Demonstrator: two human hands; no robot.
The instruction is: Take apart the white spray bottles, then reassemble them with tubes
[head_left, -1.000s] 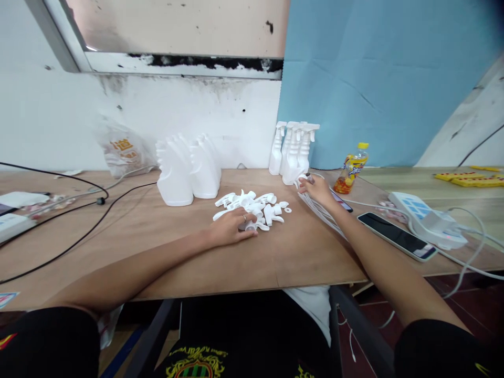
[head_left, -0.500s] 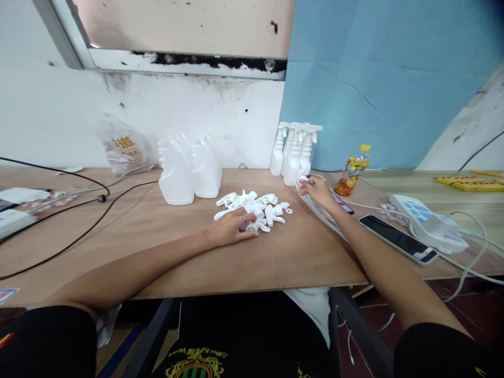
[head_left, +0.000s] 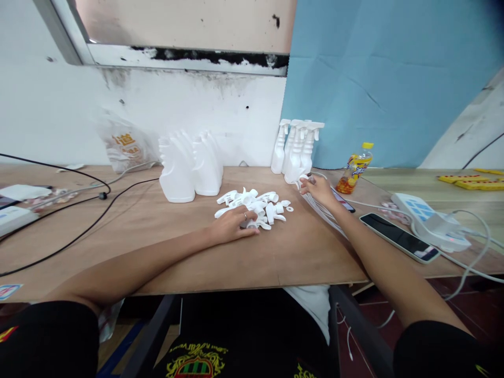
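Note:
My left hand (head_left: 231, 224), with a ring on one finger, lies against the near left side of a pile of white spray trigger heads (head_left: 271, 211). Its thumb stretches apart from the fingers, and some fingertips are hidden among the heads. Farther right, my right hand (head_left: 318, 190) has its fingers pinched at the far end of a bundle of thin white tubes (head_left: 321, 212). How many tubes lie between the fingers is hard to make out. Just behind that hand stand several white spray bottles (head_left: 293, 167) with trigger heads fitted.
Several white bottles without heads (head_left: 177, 178) stand at the back left, near a plastic bag (head_left: 128, 149). On the right are a drink bottle (head_left: 354, 170), a phone (head_left: 397, 237) and a power strip (head_left: 429, 223) with cables. A black cable (head_left: 84, 231) crosses the left side.
Both hands stay almost where they were, the left on the trigger heads and the right at the tubes. The whole view has shifted very slightly.

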